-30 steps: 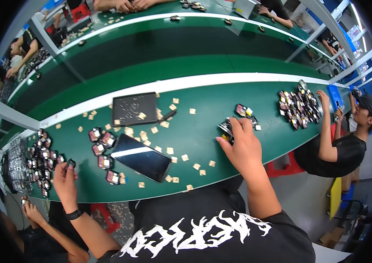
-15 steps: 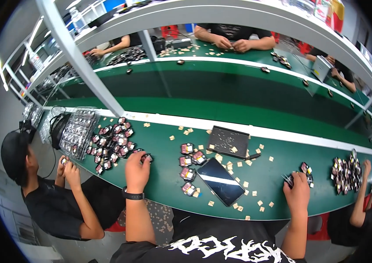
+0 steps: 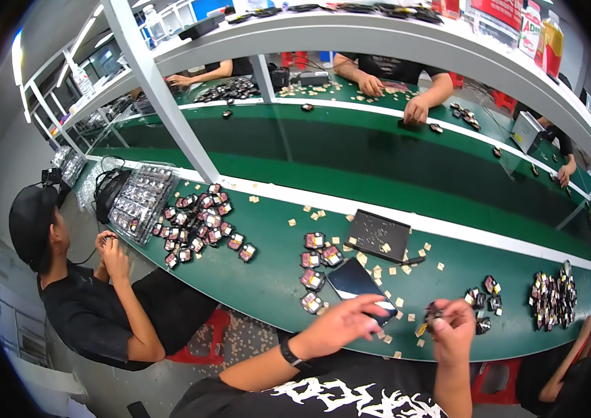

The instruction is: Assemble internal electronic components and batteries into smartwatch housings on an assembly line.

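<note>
My right hand (image 3: 454,333) grips a small black electronic part (image 3: 435,311) near the table's front edge; a yellow bit shows at its underside. My left hand (image 3: 351,324) is open, fingers stretched toward the right hand. It hovers over the near end of a dark glossy tablet (image 3: 352,279) and hides part of it. Left of the tablet sit several black modules with pinkish labels (image 3: 311,280). A small group of black modules (image 3: 492,285) lies just right of my right hand.
A black tray (image 3: 379,235) stands behind the tablet, with pale square chips (image 3: 428,246) scattered about. A module pile (image 3: 205,219) and clear plastic trays (image 3: 144,198) lie left; another pile (image 3: 552,298) lies far right. Co-workers sit at both sides and across the green conveyor (image 3: 295,153).
My left hand has left a module beside the left pile and swung right, over the tablet. My right hand has come up and left with a part. The view has shifted.
</note>
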